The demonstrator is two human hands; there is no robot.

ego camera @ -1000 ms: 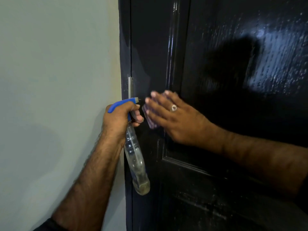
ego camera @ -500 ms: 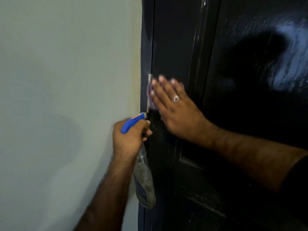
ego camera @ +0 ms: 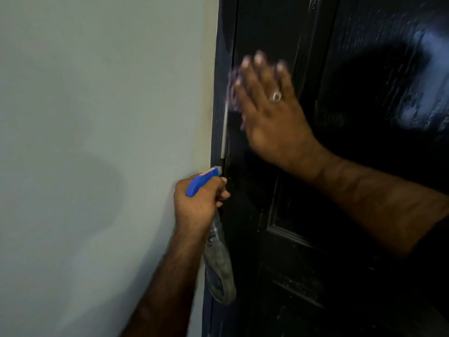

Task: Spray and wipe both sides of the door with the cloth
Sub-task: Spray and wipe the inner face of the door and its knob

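Note:
A glossy black panelled door [ego camera: 352, 166] fills the right half of the view. My right hand [ego camera: 272, 110] lies flat with straight fingers against its left stile and presses a purple cloth [ego camera: 232, 93] to it; only the cloth's left edge shows past my fingers, and the hand is blurred. Lower down, by the door's left edge, my left hand [ego camera: 199, 203] grips a clear spray bottle [ego camera: 220, 268] by its blue trigger head [ego camera: 198, 182]. The bottle hangs below my fist.
A plain pale wall [ego camera: 97, 142] takes up the left half. The dark door frame [ego camera: 217, 69] runs down between wall and door, with a silver hinge [ego camera: 224, 132] on it just below the cloth. Wet streaks glint on the door's upper right.
My right hand has slid the cloth up the left stile, from beside the bottle's head to above the hinge. My left hand with the bottle sits lower in the view.

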